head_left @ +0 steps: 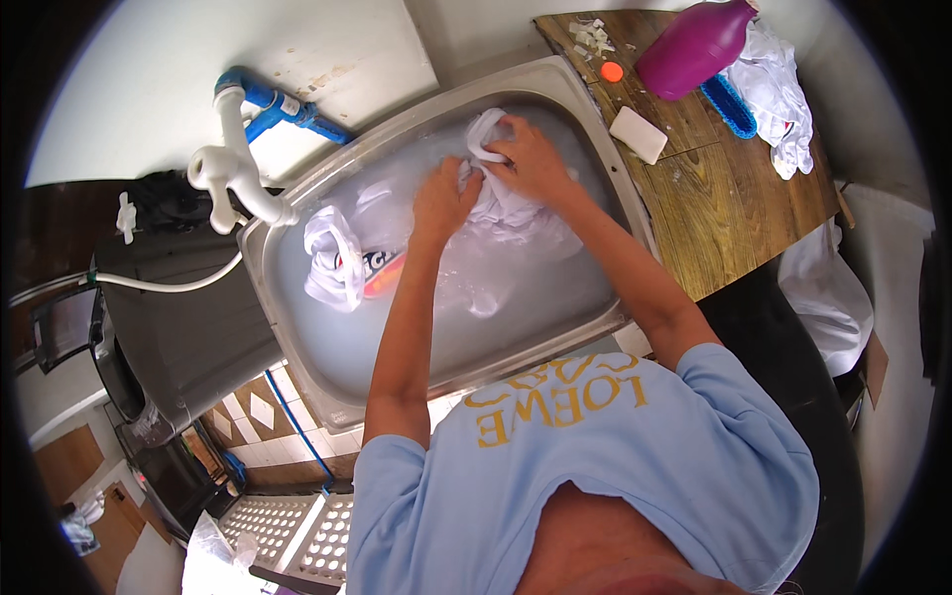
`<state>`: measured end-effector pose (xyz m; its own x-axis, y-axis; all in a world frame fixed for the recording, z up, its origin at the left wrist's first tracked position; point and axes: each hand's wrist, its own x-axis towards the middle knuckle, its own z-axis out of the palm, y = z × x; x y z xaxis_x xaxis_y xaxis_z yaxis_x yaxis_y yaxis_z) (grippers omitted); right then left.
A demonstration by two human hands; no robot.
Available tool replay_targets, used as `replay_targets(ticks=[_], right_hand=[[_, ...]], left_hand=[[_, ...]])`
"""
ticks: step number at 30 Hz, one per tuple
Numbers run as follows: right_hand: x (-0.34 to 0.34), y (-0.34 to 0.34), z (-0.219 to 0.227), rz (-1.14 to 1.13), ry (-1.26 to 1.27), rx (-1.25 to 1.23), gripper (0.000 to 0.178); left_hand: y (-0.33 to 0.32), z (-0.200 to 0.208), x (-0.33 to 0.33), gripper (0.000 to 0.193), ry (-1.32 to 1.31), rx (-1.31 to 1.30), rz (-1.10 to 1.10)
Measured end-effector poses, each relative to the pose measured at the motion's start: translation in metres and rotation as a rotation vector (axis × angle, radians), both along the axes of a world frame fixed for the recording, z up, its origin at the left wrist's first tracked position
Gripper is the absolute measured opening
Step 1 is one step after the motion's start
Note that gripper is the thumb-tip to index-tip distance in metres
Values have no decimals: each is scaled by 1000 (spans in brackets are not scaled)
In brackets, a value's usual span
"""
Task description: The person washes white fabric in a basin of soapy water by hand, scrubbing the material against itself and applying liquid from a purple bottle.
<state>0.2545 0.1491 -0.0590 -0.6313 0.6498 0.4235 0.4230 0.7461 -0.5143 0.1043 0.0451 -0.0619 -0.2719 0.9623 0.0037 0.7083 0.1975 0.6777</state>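
Both my hands grip a wet white garment (pixel 506 210) in a metal sink (pixel 595 99) full of cloudy water. My left hand (pixel 446 201) is closed on bunched cloth near the middle of the basin. Just to its right, my right hand (pixel 531 159) has its fingers curled round a looped, band-like part of the garment. Some of the fabric lies under the water and shows only dimly. At the left of the basin, white cloth with a dark and orange print (pixel 382 266) breaks the surface; whether it is the same piece I cannot tell.
A white tap (pixel 233 178) reaches over the sink's left corner. On the wooden counter (pixel 714 218) at right are a bar of soap (pixel 638 135), an orange cap (pixel 612 71), a purple bottle (pixel 694 50), a blue brush (pixel 729 106) and white cloth (pixel 778 89).
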Motion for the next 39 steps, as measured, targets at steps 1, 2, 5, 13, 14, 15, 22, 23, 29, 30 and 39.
replay_targets(ticks=[1,2,5,13,14,15,22,23,29,30,39], right_hand=[[2,-3,-10,-32,-25,-126,18],[-3,-6,-13,-48,-40,-247,19],[-3,0,-50,-123,-47,-416,28],[-4,6,-6,-86,1001,-1768,33],[-7,6,-1,9,1073,-1877,36],[-4,13,-19,160,1095,-1939,39],[-12,-20,-45,145,926,-999,31],[-15,-22,-29,42,1032,-1345,29],[-8,-2,-39,7,737,-1183,23],[6,5,-64,77,878,-1219,24],[26,-7,36,-112,856,-1364,63]], left_hand=[[2,-5,2,35,-35,-135,-12],[0,-15,-2,34,29,-74,22],[4,-58,-10,31,115,-71,47],[32,-9,8,21,-887,371,366],[34,7,20,19,-746,433,302],[38,22,37,18,-607,492,228],[46,37,90,11,102,456,94],[49,23,76,9,3,475,130],[64,18,69,12,212,664,114],[69,20,83,14,130,644,96],[47,34,-5,28,5,555,260]])
